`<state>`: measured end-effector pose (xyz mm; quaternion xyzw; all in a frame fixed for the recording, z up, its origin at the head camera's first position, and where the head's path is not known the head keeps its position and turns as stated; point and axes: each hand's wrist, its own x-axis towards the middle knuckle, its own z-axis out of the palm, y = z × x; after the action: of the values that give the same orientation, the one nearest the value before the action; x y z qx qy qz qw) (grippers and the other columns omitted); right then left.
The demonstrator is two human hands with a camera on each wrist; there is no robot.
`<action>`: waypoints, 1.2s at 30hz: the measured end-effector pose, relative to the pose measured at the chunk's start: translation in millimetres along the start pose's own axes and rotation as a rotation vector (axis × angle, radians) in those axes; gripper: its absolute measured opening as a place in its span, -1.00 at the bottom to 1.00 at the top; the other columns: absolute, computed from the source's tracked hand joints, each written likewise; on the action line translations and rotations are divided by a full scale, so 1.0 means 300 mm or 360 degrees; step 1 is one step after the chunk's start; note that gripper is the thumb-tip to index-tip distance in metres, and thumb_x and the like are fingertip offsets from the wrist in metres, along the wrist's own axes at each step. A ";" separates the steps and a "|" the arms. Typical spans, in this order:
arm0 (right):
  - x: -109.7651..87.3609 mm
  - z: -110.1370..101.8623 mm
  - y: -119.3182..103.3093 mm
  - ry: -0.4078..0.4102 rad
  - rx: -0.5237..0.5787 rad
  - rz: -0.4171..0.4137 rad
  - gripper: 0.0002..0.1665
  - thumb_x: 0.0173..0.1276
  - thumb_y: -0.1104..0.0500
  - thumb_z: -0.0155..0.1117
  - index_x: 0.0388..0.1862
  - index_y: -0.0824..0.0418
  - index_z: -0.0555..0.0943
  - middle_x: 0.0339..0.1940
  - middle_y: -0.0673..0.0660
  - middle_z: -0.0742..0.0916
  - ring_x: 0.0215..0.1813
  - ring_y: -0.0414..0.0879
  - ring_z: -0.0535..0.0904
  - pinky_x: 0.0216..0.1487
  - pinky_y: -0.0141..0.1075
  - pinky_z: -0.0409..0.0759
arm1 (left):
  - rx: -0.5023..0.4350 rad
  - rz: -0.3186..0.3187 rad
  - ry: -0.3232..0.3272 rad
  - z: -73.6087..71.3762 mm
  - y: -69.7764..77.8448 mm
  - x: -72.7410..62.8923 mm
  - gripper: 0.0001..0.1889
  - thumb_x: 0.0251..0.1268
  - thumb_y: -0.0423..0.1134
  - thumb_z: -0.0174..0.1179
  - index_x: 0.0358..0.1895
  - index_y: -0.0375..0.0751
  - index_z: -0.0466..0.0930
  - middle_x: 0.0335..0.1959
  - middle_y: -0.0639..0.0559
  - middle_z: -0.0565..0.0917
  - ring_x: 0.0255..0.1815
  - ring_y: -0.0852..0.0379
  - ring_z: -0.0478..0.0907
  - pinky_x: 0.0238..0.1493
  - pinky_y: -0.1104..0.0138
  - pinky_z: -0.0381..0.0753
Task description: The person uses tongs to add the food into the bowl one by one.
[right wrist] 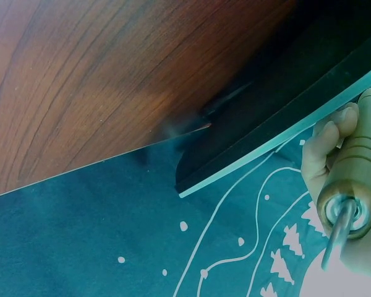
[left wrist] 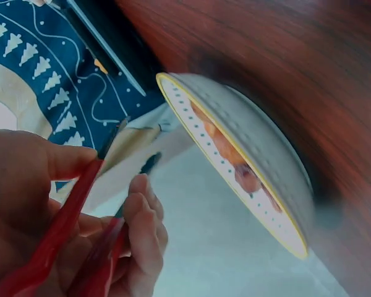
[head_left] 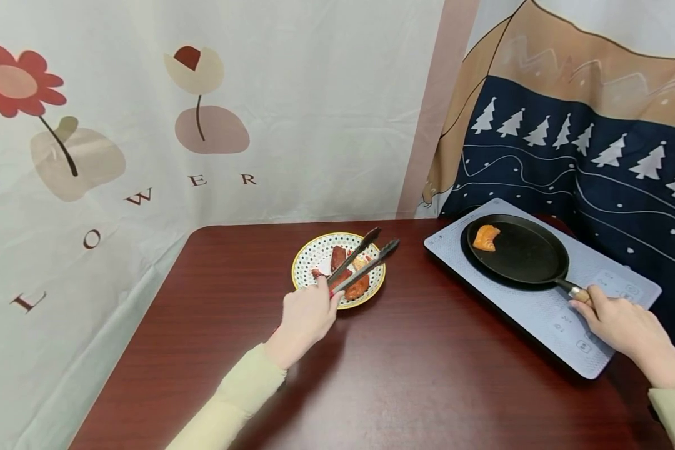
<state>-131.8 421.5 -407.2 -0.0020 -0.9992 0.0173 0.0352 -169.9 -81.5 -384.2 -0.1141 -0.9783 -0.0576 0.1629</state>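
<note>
My left hand (head_left: pixel 309 315) holds a pair of tongs (head_left: pixel 371 263) by the red handles (left wrist: pixel 55 238), the two arms spread apart. The tongs reach over a dotted plate (head_left: pixel 297 267) with a yellow rim, and nothing shows between their tips. On the plate lie several browned food pieces (head_left: pixel 357 288). With my right hand (head_left: pixel 624 325) I grip the wooden handle (right wrist: pixel 352 179) of a black frying pan (head_left: pixel 531 253). One orange-brown food piece (head_left: pixel 486 238) sits in the pan, near its far left edge.
Under the pan is a flat, light grey cooktop (head_left: pixel 551 322) on the right of the dark red wooden table (head_left: pixel 394 375). Behind the table hang a white flower-printed curtain (head_left: pixel 326 112) and a navy cloth (head_left: pixel 517 162) with white trees.
</note>
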 end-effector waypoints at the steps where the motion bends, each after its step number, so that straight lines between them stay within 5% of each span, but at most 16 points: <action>1: 0.000 0.000 0.000 -0.0003 0.0003 0.0000 -0.53 0.48 -0.09 -0.03 -0.28 0.35 0.32 -0.71 0.13 0.40 -0.64 -0.03 0.34 -0.60 -0.15 0.29 | 0.0007 -0.0028 -0.0010 -0.004 -0.015 -0.006 -0.56 0.31 0.07 0.09 -0.19 -0.35 0.49 -0.59 -0.21 0.64 -0.57 -0.17 0.61 -0.62 0.08 0.46; 12: 0.000 -0.008 0.000 -0.0050 0.0018 0.0009 -0.52 0.48 -0.09 -0.04 -0.28 0.36 0.32 -0.69 0.15 0.43 -0.63 -0.01 0.37 -0.59 -0.13 0.31 | 0.0052 -0.0267 -0.0042 -0.037 -0.095 -0.058 -0.61 0.29 -0.01 0.12 -0.40 -0.35 0.40 -0.61 -0.26 0.60 -0.56 -0.25 0.59 -0.59 0.05 0.45; 36: -0.001 -0.007 -0.001 -0.0040 0.0013 0.0009 -0.52 0.48 -0.10 -0.05 -0.27 0.35 0.32 -0.70 0.15 0.43 -0.62 -0.02 0.37 -0.59 -0.14 0.31 | 0.0058 -0.0301 -0.0144 0.020 -0.109 -0.037 -0.67 0.29 -0.09 0.11 -0.37 -0.37 0.45 -0.51 -0.29 0.66 -0.48 -0.26 0.62 -0.52 0.03 0.49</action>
<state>-131.4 421.2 -405.0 -0.0045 -0.9995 0.0214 0.0227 -169.5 -114.5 -396.0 -0.0207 -0.9920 -0.0498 0.1145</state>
